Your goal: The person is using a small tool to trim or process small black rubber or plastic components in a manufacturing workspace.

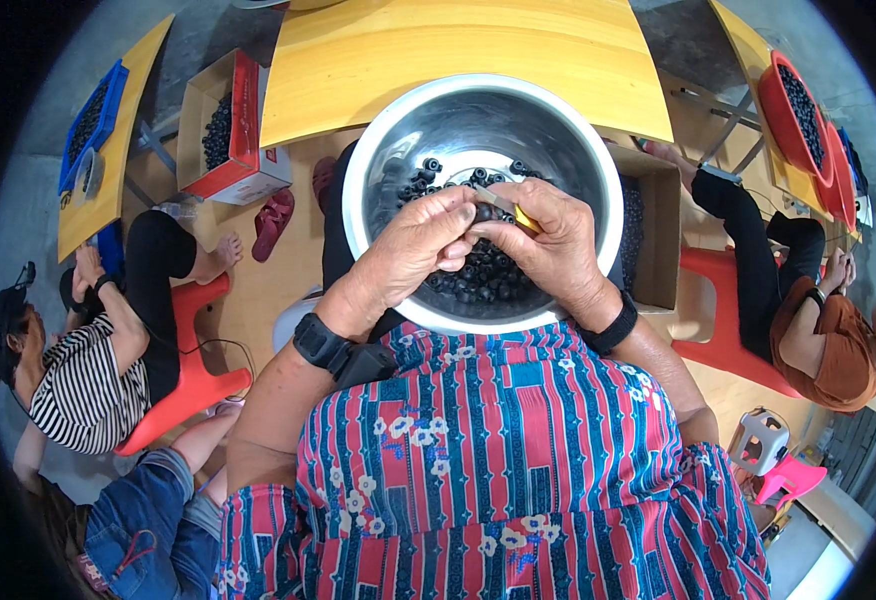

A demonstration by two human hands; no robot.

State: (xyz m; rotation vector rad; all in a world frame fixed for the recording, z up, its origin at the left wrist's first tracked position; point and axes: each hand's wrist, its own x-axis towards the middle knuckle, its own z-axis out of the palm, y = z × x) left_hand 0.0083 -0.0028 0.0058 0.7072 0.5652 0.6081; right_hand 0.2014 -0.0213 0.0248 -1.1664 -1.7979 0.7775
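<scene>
The head view shows both hands working over a wide metal bowl [361, 160], well inside its rim. The fingers of the right hand [555, 232] are curled in a pinch on a small tool [527, 221] with a yellow handle, its short pale blade pointing toward the left fingertips. The left hand [423, 240] has its thumb and forefinger pressed together just beside that blade; whether they grip one of the dark pieces is too hidden to tell. Below the fingers, small black pieces [488, 278] heap on the bowl's floor, with more scattered just beyond and to the left of the fingertips.

Around the fingers the bowl's mouth leaves room on every side: the widest stretch lies ahead, up to the far rim, while the near rim is crossed at its two sides by the wrists. Past the far rim, the edge of a yellow wooden table [458, 50] sits close to the bowl. To the right of the fingers, beyond the rim, an open cardboard box [661, 235] stands near the bowl; farther left is a red box [253, 120] holding dark pieces. A seated person is well apart on either side.
</scene>
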